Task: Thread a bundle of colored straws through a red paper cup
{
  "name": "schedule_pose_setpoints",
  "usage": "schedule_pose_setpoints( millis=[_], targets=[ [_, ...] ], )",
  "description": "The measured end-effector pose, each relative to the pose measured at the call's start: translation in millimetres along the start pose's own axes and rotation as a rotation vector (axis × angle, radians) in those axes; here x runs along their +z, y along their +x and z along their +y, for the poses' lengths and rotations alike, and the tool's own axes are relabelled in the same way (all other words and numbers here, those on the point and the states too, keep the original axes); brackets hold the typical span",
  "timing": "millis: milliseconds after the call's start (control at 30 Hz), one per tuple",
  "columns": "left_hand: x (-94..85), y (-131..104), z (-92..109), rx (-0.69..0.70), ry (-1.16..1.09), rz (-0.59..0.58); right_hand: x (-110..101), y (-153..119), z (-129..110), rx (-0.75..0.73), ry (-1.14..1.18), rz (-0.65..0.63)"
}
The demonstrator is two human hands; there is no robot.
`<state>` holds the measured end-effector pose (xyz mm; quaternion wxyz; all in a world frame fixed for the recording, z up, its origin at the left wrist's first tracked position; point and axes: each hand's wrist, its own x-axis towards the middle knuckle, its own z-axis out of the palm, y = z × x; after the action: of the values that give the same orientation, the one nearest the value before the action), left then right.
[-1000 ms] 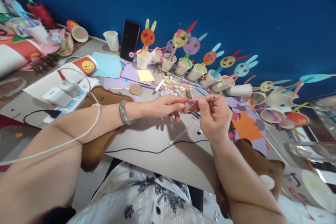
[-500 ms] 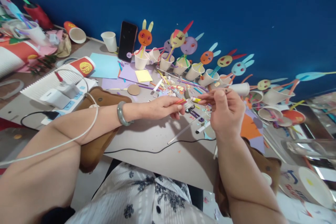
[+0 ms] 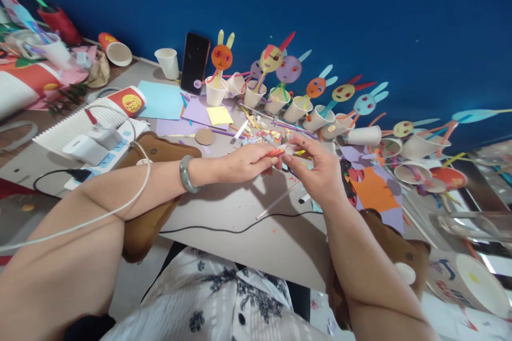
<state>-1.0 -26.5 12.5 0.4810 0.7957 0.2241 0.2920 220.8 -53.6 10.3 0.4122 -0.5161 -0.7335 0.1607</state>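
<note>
My left hand reaches in over the middle of the table, its fingers closed on a small orange-red paper piece. From the other side my right hand meets it, thumb and forefinger curved close to the left fingertips. Between the two hands shows a small whitish object, blurred and partly hidden; the right fingers seem closed around it. Behind the hands lies a heap of coloured paper scraps. A clear thin stick lies on the table below them.
Paper cups with paper rabbit faces line the blue wall. A phone leans there. Coloured sheets, a power strip and an orange sheet flank the hands. A black cable crosses the table.
My right hand has moved left and down to the left fingertips; the yellow-and-white object it held up is now mostly hidden. My left hand has stayed nearly still with the paper piece.
</note>
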Motion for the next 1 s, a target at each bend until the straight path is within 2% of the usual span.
schedule_pose_setpoints(
  millis=[200,300,533,667,800,1000],
  targets=[
    [1.6,-1,-3,0.011,-0.023,-0.009,6,-3,-6,-0.149,0.007,0.079],
    [1.7,-1,-4,0.003,-0.061,-0.005,8,-5,-8,-0.176,0.013,0.13],
    [1.9,-1,-1,-0.016,-0.116,-0.023,6,-5,-5,-0.08,0.124,0.169],
    [3.7,-1,-3,-0.025,-0.162,-0.028,6,-2,-4,0.029,0.245,0.149],
    [4.7,-1,-5,-0.013,-0.158,-0.022,9,-1,3,0.147,0.371,0.189],
    [4.2,0,-2,-0.042,-0.153,-0.036,8,-1,6,0.215,0.377,0.173]
  ],
)
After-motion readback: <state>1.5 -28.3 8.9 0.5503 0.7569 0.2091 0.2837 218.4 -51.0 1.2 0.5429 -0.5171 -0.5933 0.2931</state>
